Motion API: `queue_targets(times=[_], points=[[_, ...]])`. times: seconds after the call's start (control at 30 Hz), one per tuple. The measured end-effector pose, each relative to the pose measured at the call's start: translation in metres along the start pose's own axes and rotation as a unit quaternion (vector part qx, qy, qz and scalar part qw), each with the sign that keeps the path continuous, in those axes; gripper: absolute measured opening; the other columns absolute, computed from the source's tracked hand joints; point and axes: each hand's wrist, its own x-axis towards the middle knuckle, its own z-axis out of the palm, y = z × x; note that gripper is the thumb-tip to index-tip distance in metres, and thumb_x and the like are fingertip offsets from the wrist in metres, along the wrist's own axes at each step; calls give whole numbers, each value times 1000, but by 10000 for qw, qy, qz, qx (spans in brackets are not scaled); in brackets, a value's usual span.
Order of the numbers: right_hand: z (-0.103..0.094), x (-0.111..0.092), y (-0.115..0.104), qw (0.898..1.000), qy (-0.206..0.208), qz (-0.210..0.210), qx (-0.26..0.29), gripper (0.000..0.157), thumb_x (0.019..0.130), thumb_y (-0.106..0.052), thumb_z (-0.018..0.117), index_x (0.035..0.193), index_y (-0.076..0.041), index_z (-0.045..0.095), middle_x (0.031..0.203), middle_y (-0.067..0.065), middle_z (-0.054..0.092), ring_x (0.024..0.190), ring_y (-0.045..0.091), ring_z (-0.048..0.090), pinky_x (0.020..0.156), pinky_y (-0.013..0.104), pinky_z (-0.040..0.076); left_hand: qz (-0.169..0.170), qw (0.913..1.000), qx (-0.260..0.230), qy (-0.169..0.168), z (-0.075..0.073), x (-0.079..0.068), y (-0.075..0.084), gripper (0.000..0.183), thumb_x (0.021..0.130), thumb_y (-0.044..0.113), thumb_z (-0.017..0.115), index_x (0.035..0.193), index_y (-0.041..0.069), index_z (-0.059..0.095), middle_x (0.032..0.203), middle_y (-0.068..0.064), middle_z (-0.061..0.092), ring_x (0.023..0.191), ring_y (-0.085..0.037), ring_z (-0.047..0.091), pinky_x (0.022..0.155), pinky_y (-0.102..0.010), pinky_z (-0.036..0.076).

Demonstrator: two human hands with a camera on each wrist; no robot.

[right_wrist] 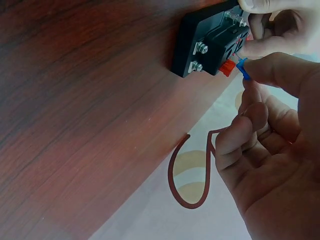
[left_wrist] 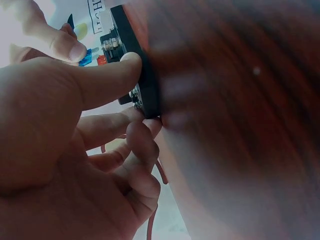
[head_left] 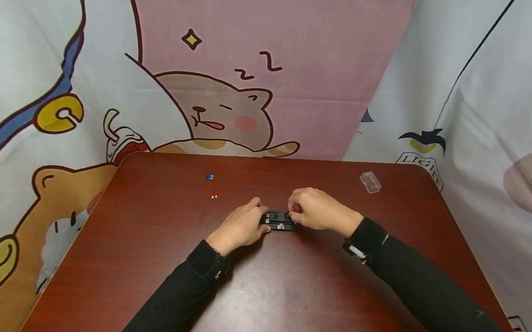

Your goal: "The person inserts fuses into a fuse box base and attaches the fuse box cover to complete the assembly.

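Note:
A black fuse block [head_left: 279,225] with metal screw terminals rests on the table in front of the person. My left hand [head_left: 241,224] grips its left end, with the thumb along one side and fingers at the other. Over the block's right end, my right hand [head_left: 318,210] pinches a small blue blade fuse [right_wrist: 243,69] between thumb and index finger. The metal prongs of that fuse point at the block's top. Beside it, a red blade fuse [right_wrist: 227,67] sits in the block near one end. The head view mostly hides both fuses behind the right fingers.
On the brown table [head_left: 156,263], a small blue fuse [head_left: 209,177] and a small red fuse [head_left: 214,195] lie to the left beyond the left hand. A clear plastic box [head_left: 370,182] stands at the back right. Printed cloth [head_left: 282,20] hangs behind the table.

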Motion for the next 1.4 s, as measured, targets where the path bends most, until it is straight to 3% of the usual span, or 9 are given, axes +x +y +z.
queue_targets(times=[0.4, 0.83, 1.23, 1.27, 1.4], points=[[5, 2, -5, 9997, -204, 43, -97, 13, 100, -17, 79, 90, -20, 72, 87, -3, 60, 72, 9, 53, 65, 28, 43, 72, 10000, -14, -28, 0, -1, -2, 48, 103, 30, 81, 144, 8, 70, 128, -7, 62, 96, -23, 67, 90, -44, 60], [5, -1, -9, 9998, -179, 43, -63, 6, 101, -19, 78, 95, -17, 78, 88, -2, 64, 72, 9, 54, 65, 26, 45, 70, 10000, 3, 40, 1, -1, -1, 46, 103, 30, 81, 143, 9, 70, 126, -7, 63, 97, -25, 68, 90, -45, 60], [11, -2, -11, 9999, -90, 25, -87, 10, 101, -16, 77, 91, -16, 75, 88, -4, 62, 73, 8, 53, 66, 25, 44, 74, 9999, -63, 35, -1, -3, 2, 47, 104, 28, 79, 144, 6, 69, 129, -9, 63, 100, -27, 69, 94, -48, 61], [11, -1, -11, 9999, -87, 10, -96, 10, 101, -16, 77, 91, -16, 74, 88, -3, 63, 73, 8, 53, 66, 25, 44, 181, 9998, -72, 107, 7, 2, -7, 48, 105, 32, 78, 145, 7, 69, 129, -8, 63, 101, -25, 69, 94, -46, 61], [12, -1, -11, 9999, -91, -33, -94, 11, 101, -16, 77, 91, -15, 74, 89, 0, 65, 73, 9, 53, 65, 25, 44, 224, 9996, -47, 134, 7, 2, -8, 46, 105, 30, 79, 143, 6, 70, 127, -8, 63, 99, -25, 69, 92, -46, 61]])
